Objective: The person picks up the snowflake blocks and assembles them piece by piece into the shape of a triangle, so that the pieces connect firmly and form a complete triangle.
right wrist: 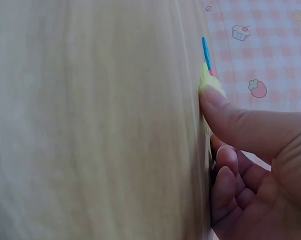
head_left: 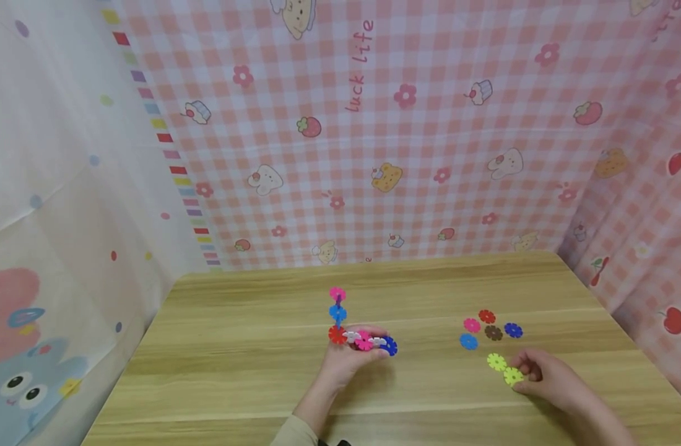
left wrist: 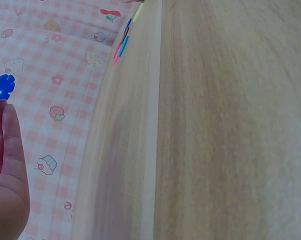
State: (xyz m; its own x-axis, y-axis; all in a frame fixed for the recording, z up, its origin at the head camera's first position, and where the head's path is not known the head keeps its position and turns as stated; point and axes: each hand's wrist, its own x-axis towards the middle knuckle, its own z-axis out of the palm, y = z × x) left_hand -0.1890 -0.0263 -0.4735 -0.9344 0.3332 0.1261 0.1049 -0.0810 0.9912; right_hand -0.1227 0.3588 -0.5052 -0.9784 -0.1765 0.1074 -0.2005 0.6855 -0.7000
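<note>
My left hand (head_left: 340, 364) grips a chain of interlocking snowflake discs. A red disc (head_left: 337, 335) forms its corner, with a light blue disc (head_left: 337, 313) and a pink disc (head_left: 337, 293) rising above. Rightward from that corner run white discs, a bright pink disc (head_left: 364, 340) and a dark blue disc (head_left: 389, 346) at the end, near my thumb. The left wrist view catches just the dark blue disc (left wrist: 4, 87) by the fingertips. My right hand (head_left: 555, 381) pinches a yellow disc (head_left: 513, 376) between thumb and fingers, close over the table. Another yellow disc (head_left: 496, 362) lies beside it.
Loose discs lie on the wooden table (head_left: 234, 371) beyond my right hand: a red disc (head_left: 487, 316), a pink disc (head_left: 472, 325), a light blue disc (head_left: 468, 341), a brown disc (head_left: 493, 332) and a dark blue disc (head_left: 513, 330). Patterned cloth (head_left: 340, 142) hangs around the table.
</note>
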